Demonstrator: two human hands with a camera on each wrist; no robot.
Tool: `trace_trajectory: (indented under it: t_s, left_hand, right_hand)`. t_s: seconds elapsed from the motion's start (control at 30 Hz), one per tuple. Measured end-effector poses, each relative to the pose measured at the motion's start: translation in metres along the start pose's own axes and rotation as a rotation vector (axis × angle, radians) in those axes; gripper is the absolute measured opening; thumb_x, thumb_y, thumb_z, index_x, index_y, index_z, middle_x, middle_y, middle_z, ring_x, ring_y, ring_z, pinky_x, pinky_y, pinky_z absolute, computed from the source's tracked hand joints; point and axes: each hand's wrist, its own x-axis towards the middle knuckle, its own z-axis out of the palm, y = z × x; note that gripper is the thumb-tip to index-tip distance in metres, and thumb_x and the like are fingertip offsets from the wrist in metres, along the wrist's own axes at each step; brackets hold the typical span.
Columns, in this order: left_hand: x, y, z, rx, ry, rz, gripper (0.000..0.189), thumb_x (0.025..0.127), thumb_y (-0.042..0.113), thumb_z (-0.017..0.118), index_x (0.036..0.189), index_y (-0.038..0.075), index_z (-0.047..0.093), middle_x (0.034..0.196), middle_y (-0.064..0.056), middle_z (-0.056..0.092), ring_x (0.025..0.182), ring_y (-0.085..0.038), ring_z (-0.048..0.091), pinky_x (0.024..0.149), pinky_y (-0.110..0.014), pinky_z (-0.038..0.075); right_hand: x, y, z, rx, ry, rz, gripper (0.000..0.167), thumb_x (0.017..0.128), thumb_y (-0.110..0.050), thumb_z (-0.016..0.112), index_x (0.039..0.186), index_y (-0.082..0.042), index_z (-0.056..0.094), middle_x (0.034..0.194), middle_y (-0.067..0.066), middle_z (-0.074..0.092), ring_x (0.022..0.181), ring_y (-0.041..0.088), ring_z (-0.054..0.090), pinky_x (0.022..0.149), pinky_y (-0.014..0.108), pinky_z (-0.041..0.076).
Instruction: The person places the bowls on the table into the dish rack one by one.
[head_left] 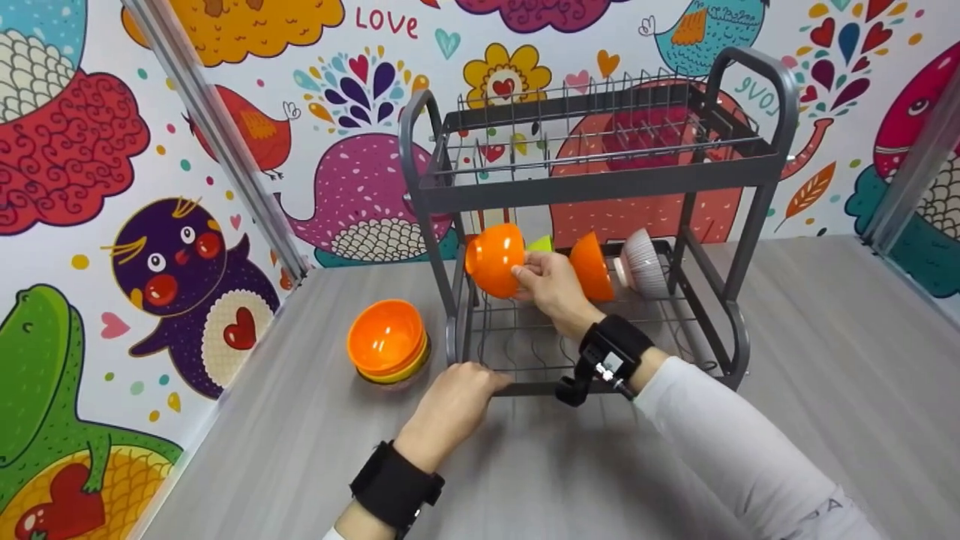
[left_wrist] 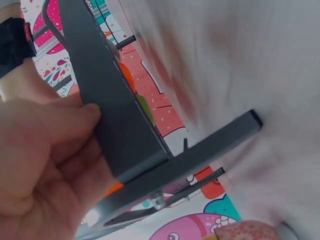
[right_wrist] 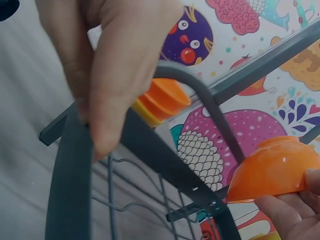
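Note:
In the head view my right hand [head_left: 553,289] pinches the rim of an orange bowl [head_left: 493,262], tipped on its side, at the left of the lower tier of a dark grey dish rack [head_left: 600,182]. Thumb and fingers of my left hand [head_left: 459,405] grip the rack's lower front bar near its left corner; the left wrist view shows the thumb on the bar [left_wrist: 107,100]. Beyond my right hand, a second orange bowl [head_left: 591,270] and a ribbed whitish bowl [head_left: 643,264] stand on edge in the lower tier. A green piece [head_left: 540,244] shows partly behind the hand.
Left of the rack, on the grey wood-look tabletop [head_left: 300,420], sits a stack of bowls [head_left: 386,337], orange on top with yellow below. The rack's upper tier has wire dividers [head_left: 570,124]. A wall with cartoon prints [head_left: 375,180] stands behind, with a metal post [head_left: 217,135] at left.

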Motion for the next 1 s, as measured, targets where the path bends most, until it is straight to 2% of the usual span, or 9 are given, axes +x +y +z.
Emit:
trace_trajectory:
  t_s: [0.43,0.7,0.9,1.0]
  left_hand:
    - [0.0,0.001,-0.001,0.039,0.006,-0.003,0.032,0.08,-0.007,0.066,0.091,0.02,0.078,0.078,-0.001,0.075,0.07,-0.017,0.072,0.06,-0.03,0.058]
    - [0.0,0.002,-0.003,0.055,-0.013,-0.006,0.03,0.082,-0.007,0.065,0.091,0.018,0.078,0.076,-0.001,0.074,0.068,-0.018,0.069,0.058,-0.03,0.055]
    - [0.001,0.003,-0.004,0.061,-0.016,-0.015,0.029,0.083,-0.005,0.066,0.094,0.018,0.079,0.078,-0.001,0.075,0.068,-0.017,0.069,0.059,-0.028,0.055]
    - [0.001,0.003,-0.003,0.062,-0.02,-0.017,0.028,0.084,-0.004,0.065,0.094,0.019,0.079,0.078,-0.001,0.075,0.069,-0.017,0.069,0.06,-0.028,0.056]
  right_hand:
    - [0.01,0.021,0.015,-0.112,0.084,0.01,0.036,0.1,-0.008,0.054,0.135,0.001,0.055,0.124,0.02,0.067,0.11,0.026,0.067,0.09,0.037,0.058]
    - [0.011,0.029,0.021,-0.189,0.072,-0.02,0.036,0.1,-0.008,0.054,0.136,0.0,0.055,0.121,0.019,0.068,0.104,0.025,0.067,0.09,0.041,0.058]
    - [0.014,0.032,0.024,-0.269,0.108,-0.056,0.037,0.1,-0.008,0.055,0.135,0.001,0.056,0.119,0.019,0.07,0.095,0.023,0.068,0.072,0.025,0.057]
    - [0.014,0.033,0.025,-0.331,0.121,-0.077,0.038,0.099,-0.01,0.057,0.136,0.001,0.056,0.122,0.019,0.069,0.1,0.024,0.07,0.075,0.026,0.058]
